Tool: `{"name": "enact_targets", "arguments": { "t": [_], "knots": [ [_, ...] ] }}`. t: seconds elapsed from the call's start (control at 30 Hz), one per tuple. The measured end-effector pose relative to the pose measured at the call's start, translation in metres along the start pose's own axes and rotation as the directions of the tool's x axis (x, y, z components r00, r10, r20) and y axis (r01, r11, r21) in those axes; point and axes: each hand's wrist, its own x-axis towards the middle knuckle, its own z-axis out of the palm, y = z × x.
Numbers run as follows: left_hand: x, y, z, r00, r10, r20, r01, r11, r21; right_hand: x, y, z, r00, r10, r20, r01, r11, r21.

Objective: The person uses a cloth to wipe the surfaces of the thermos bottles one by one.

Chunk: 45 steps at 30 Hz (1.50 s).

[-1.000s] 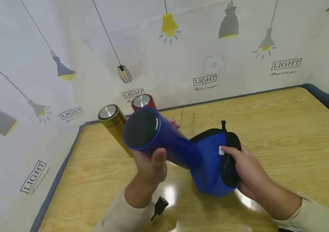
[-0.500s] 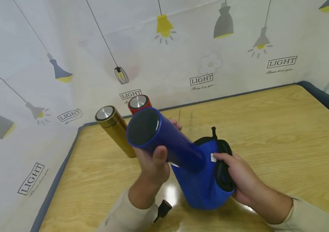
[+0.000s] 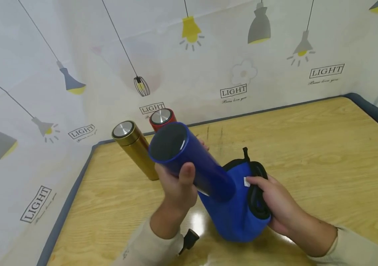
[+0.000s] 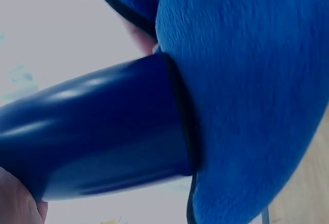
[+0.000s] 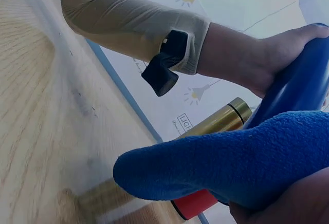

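A blue thermos bottle point(image 3: 195, 159) is tilted, its dark flat end up and toward me. My left hand point(image 3: 179, 184) grips it from below, thumb on the near side. At the bottle's lower end is a soft blue fabric pouch point(image 3: 230, 218) with black trim, a white tag and a looped black strap. My right hand point(image 3: 280, 203) holds the pouch by its right side, thumb near the tag. In the left wrist view, the bottle point(image 4: 103, 131) meets the black edge of the fleecy pouch point(image 4: 247, 90); how far it goes inside is hidden.
A gold thermos point(image 3: 137, 151) stands at the back left of the wooden table point(image 3: 325, 147). Behind it is a red thermos point(image 3: 162, 117), partly covered by the blue bottle. A black device point(image 3: 189, 240) sits at my left sleeve. A lamp-patterned white sheet point(image 3: 275, 85) hangs behind.
My right hand has moved the pouch left and down, closer beneath the bottle. The bottle has shifted slightly right in my left hand's grip.
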Motion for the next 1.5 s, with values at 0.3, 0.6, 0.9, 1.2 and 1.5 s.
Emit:
{"name": "enact_targets", "arguments": {
  "t": [0.3,0.6,0.9,1.2,1.5],
  "knots": [
    [0.002,-0.005,0.009,0.989,0.149,-0.009,-0.15,0.989,-0.019,0.001,0.0,-0.001,1.0,-0.001,0.014,0.002,1.0,-0.023],
    [0.0,-0.013,0.002,0.997,0.073,-0.017,-0.073,0.997,-0.035,0.008,-0.006,-0.007,0.999,-0.025,-0.03,0.024,0.999,-0.045],
    [0.01,-0.029,0.0,0.98,-0.194,-0.044,0.199,0.963,0.18,0.017,-0.011,-0.04,0.996,-0.029,-0.079,0.029,1.0,-0.002],
    [0.025,-0.066,-0.002,0.901,-0.433,-0.002,0.383,0.794,0.473,0.007,0.019,-0.049,0.991,0.119,0.057,-0.118,0.993,-0.02],
    [0.034,-0.102,-0.009,0.798,-0.593,-0.106,0.547,0.639,0.54,0.008,0.034,-0.047,0.968,0.127,0.217,-0.157,0.979,0.127]
  ]
}}
